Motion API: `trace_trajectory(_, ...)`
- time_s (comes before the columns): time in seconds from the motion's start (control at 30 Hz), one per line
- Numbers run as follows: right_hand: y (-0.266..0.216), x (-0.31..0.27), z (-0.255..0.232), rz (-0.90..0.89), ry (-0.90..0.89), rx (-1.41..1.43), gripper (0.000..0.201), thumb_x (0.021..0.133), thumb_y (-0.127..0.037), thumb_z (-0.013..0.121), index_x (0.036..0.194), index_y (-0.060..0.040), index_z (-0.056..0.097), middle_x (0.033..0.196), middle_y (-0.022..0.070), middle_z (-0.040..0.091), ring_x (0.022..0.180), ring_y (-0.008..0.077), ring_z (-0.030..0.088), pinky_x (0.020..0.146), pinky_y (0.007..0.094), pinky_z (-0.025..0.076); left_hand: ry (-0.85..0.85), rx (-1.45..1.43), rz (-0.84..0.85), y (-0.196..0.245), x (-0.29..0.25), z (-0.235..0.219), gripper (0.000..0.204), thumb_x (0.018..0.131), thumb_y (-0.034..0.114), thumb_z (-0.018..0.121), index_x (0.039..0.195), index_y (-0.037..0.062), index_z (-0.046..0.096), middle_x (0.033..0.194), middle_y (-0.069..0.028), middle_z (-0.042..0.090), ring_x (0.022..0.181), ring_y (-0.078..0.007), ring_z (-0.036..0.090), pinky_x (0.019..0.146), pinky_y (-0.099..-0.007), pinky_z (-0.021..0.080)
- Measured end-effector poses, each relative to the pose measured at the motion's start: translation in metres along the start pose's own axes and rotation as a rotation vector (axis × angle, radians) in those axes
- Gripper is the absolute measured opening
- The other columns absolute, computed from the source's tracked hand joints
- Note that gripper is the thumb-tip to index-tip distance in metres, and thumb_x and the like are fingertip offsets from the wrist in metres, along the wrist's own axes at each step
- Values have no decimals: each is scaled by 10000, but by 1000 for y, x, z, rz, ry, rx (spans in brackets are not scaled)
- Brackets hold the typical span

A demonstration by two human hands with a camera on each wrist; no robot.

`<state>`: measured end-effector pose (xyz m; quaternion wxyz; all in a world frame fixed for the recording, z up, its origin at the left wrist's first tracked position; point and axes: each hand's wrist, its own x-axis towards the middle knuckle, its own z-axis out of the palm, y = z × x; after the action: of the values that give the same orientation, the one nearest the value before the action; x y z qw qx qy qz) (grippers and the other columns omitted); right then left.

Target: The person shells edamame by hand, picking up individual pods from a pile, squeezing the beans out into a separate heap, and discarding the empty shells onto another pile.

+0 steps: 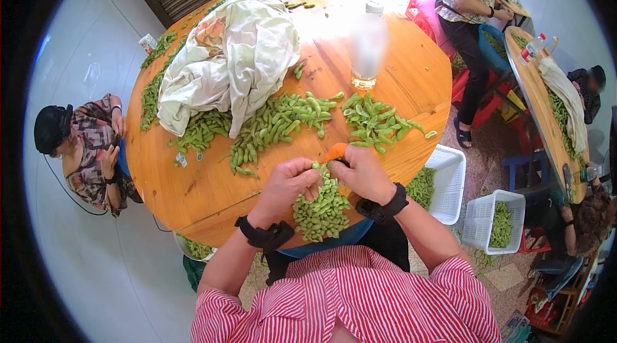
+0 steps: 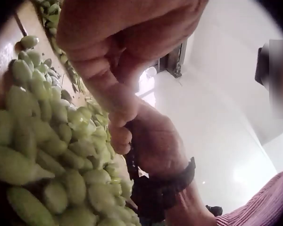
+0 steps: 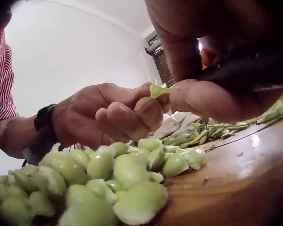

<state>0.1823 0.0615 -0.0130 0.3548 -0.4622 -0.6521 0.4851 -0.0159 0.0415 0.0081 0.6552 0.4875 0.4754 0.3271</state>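
Note:
Thumb and fingers of the left hand (image 1: pixel 289 185) pinch a small green pod piece (image 3: pixel 159 90) above a heap of shelled beans (image 1: pixel 321 214). Right beside it, the right hand (image 1: pixel 366 172) grips a dark tool (image 3: pixel 254 66), its thumb close against the pod piece; whether it touches is unclear. Something orange (image 1: pixel 335 151) shows at the right hand's fingers. In the left wrist view the left hand (image 2: pixel 127 52) is near the camera, over the beans (image 2: pixel 52 141), with the right hand (image 2: pixel 158 141) behind it. The tool's far end is hidden.
Unshelled pods (image 1: pixel 283 121) and a smaller pod pile (image 1: pixel 376 121) lie beyond the hands. A white cloth (image 1: pixel 257 41) covers part of the round table (image 1: pixel 193 208). A bottle (image 1: pixel 367 47) stands behind. White baskets (image 1: pixel 450 182) are at the right; other people sit around.

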Motion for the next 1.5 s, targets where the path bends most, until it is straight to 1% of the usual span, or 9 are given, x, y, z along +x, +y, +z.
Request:
trace_trajectory(0.03,0,0,-2,0,0,-1,152,848,-120,613,891,23,640,711,212,606,623,282,615,590,374,475,-18,-62,-23,0,0,-1,128,939,127,625,937,-1,642,817,-35,662,648,-82,622,580,-204,508)
trace_trajectory(0.1,0,0,-5,30,-53,74,115,910,-93,569,941,-11,643,680,-39,564,592,42,535,540,215,433,0,-96,-43,-2,3,-3,128,948,125,610,952,-1,634,836,-52,675,658,-94,635,584,-210,518)
trace_trajectory(0.37,-7,-2,-11,-12,-178,165,111,926,-114,573,919,-21,634,703,-44,562,589,40,533,543,206,436,204,-294,22,-17,19,-15,189,989,152,575,1091,-7,579,889,-93,694,656,-125,652,583,-229,542)
trace_trajectory(0.67,-12,4,-3,132,-86,242,202,885,-163,674,974,19,681,701,22,612,599,90,533,546,275,443,-53,-404,17,-11,8,1,206,1008,167,547,1155,28,583,890,-80,662,698,-140,647,569,-226,525)
trace_trajectory(1.03,7,10,8,-84,7,-10,267,833,-215,696,801,32,600,635,117,563,571,147,521,541,338,428,210,349,233,-1,-1,18,195,982,56,485,1129,-38,571,878,-125,667,754,-175,688,613,-262,541)
trace_trajectory(1.17,0,9,7,-54,-38,-10,171,862,-142,688,827,11,621,652,-21,516,612,49,443,535,253,385,188,533,303,-5,0,17,248,939,-9,495,1179,-52,542,903,-148,677,777,-187,698,641,-301,557)
trace_trajectory(1.27,-1,8,7,-34,-21,-76,185,862,-144,690,806,13,610,646,-20,514,608,52,443,530,257,384,195,776,422,-10,1,16,301,888,-24,531,1189,-46,540,883,-208,672,768,-255,698,656,-345,547)
trace_trajectory(1.33,-2,8,7,-30,-5,-114,192,864,-145,691,798,14,606,646,-23,514,607,54,444,529,260,385,204,762,454,-7,1,18,328,827,10,574,1154,-22,553,862,-268,645,818,-457,623,708,-504,489)
trace_trajectory(1.5,3,9,9,13,-54,184,148,882,-147,686,852,-18,619,665,-36,549,587,39,490,507,220,393,184,752,431,-13,4,15,352,844,0,598,1190,-33,545,864,-192,675,748,-272,682,671,-351,520)
